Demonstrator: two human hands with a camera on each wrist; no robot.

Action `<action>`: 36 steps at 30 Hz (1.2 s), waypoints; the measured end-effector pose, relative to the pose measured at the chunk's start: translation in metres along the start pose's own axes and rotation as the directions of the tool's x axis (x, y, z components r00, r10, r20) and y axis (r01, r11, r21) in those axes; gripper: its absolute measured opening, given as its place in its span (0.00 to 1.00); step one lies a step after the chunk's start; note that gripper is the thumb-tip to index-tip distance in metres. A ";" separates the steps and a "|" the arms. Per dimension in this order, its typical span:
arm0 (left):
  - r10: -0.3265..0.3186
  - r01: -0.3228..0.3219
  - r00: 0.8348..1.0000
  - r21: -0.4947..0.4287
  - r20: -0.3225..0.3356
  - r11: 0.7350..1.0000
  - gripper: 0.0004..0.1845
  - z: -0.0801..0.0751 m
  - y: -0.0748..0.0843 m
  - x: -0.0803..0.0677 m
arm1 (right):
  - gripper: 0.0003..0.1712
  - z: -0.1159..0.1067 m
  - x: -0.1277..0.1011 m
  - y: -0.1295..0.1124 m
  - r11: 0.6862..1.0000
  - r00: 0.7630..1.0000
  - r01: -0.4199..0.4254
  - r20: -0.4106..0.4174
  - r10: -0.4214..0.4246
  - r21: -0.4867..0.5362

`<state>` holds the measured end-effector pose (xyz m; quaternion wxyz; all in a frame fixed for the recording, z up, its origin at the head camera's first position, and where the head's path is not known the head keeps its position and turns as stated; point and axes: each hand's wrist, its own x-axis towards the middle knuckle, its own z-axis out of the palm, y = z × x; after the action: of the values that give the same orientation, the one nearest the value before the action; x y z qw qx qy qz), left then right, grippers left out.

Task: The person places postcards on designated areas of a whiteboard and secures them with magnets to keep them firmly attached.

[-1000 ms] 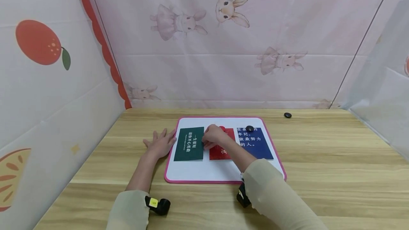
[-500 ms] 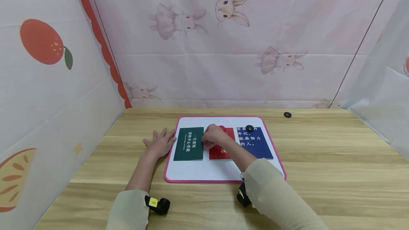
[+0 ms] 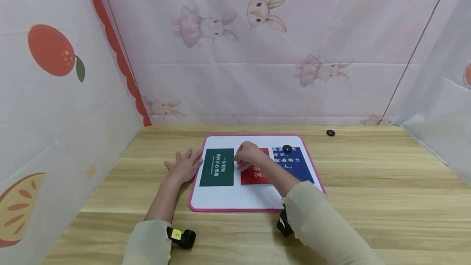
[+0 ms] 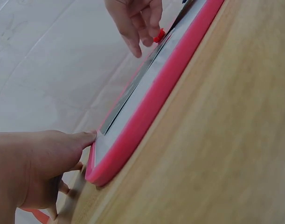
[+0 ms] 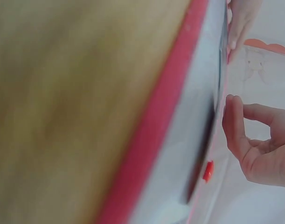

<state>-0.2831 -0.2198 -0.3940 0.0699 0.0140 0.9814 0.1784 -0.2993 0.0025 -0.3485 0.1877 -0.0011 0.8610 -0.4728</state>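
Note:
A white board with a pink rim [image 3: 235, 209] lies on the wooden table. Three cards are on it: green [image 3: 211, 171], red [image 3: 254, 180] and blue [image 3: 301, 173]. My left hand [image 3: 184, 167] has its fingers spread on the table at the board's left side; its thumb touches the board's corner in the left wrist view. Above the gap between the green and red cards is my right hand [image 3: 249, 155], raised off the board, fingers loosely bent, nothing visible between them. It hides part of the red card. A red magnet [image 5: 208, 171] shows at the red card in the wrist views.
A round black magnet [image 3: 287, 148] sits on the blue card's top edge. Another round black piece [image 3: 330, 132] lies on the table beyond the board's right side. Printed cloth walls [image 3: 235, 93] stand behind and on both sides of the table.
My right hand has lifted slightly away from the green card's right edge and moved a little to the right. More of the red card's writing shows. The left hand stays in place.

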 end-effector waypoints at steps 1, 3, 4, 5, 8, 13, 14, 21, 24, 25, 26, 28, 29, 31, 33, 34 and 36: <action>0.000 0.000 1.000 0.000 -0.001 1.000 0.30 0.000 0.000 0.000 | 0.16 -0.003 -0.001 -0.001 1.000 1.000 0.010 0.010 -0.010 -0.002; -0.003 0.003 1.000 0.000 0.000 1.000 0.29 0.000 -0.001 0.000 | 0.15 -0.009 -0.002 -0.003 0.999 0.999 0.032 0.026 -0.032 -0.019; -0.003 0.003 1.000 -0.001 -0.001 1.000 0.29 0.000 -0.001 0.000 | 0.15 -0.013 -0.003 -0.004 0.998 0.999 0.045 0.031 -0.044 -0.038; -0.001 0.001 1.000 0.001 -0.002 1.000 0.29 0.000 -0.002 -0.001 | 0.15 -0.018 -0.004 -0.006 0.997 0.998 0.058 0.036 -0.056 -0.058; 0.000 0.000 1.000 0.003 -0.001 1.000 0.29 -0.001 -0.002 -0.001 | 0.18 -0.034 -0.008 -0.008 0.989 0.996 0.085 0.034 -0.082 -0.122; 0.000 0.000 1.000 0.004 -0.003 1.000 0.29 0.000 -0.002 -0.001 | 0.21 -0.066 -0.010 -0.009 0.977 0.995 0.097 0.017 -0.096 -0.188; 0.002 -0.001 1.000 0.005 -0.006 1.000 0.29 0.000 -0.002 -0.001 | 0.21 -0.073 -0.009 -0.008 0.977 0.995 0.095 0.019 -0.093 -0.189; 0.009 -0.009 1.000 0.016 -0.014 1.000 0.29 0.000 -0.003 0.000 | 0.22 -0.125 -0.004 0.007 0.937 0.986 0.142 -0.040 -0.163 -0.318; 0.012 -0.011 1.000 0.010 -0.015 1.000 0.29 0.000 -0.002 0.000 | 0.24 -0.147 -0.005 0.016 0.915 0.978 0.155 -0.074 -0.195 -0.373; 0.014 -0.013 1.000 0.009 -0.017 1.000 0.29 0.000 -0.001 0.000 | 0.25 -0.154 -0.006 0.018 0.909 0.977 0.152 -0.078 -0.197 -0.387; 0.013 -0.013 1.000 0.008 -0.017 1.000 0.29 0.000 -0.001 0.000 | 0.26 -0.161 -0.007 0.021 0.909 0.976 0.153 -0.085 -0.201 -0.388; 0.012 -0.012 1.000 0.004 -0.020 1.000 0.29 0.000 -0.001 0.000 | 0.28 -0.174 -0.009 0.028 0.903 0.970 0.164 -0.103 -0.221 -0.397; 0.012 -0.011 1.000 0.004 -0.022 1.000 0.29 0.000 -0.001 0.000 | 0.29 -0.179 -0.010 0.032 0.897 0.965 0.171 -0.116 -0.237 -0.409; 0.012 -0.011 1.000 0.007 -0.021 1.000 0.29 0.001 -0.001 0.000 | 0.29 -0.190 -0.011 0.041 0.879 0.953 0.178 -0.144 -0.265 -0.442; 0.011 -0.011 1.000 0.007 -0.022 1.000 0.30 0.001 -0.001 0.000 | 0.28 -0.200 -0.011 0.052 0.859 0.939 0.175 -0.181 -0.292 -0.481; 0.014 -0.014 1.000 0.011 -0.024 1.000 0.29 0.002 -0.001 0.000 | 0.28 -0.205 -0.010 0.058 0.849 0.932 0.174 -0.194 -0.306 -0.499; 0.022 -0.021 0.999 0.015 -0.025 1.000 0.29 0.002 -0.002 0.001 | 0.27 -0.216 -0.010 0.071 0.826 0.925 0.156 -0.213 -0.314 -0.542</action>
<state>-0.2833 -0.2204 -0.3969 0.0554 0.0227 0.9832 0.1723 -0.3479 0.2194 -0.2986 -0.0094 -0.0882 0.9668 -0.2397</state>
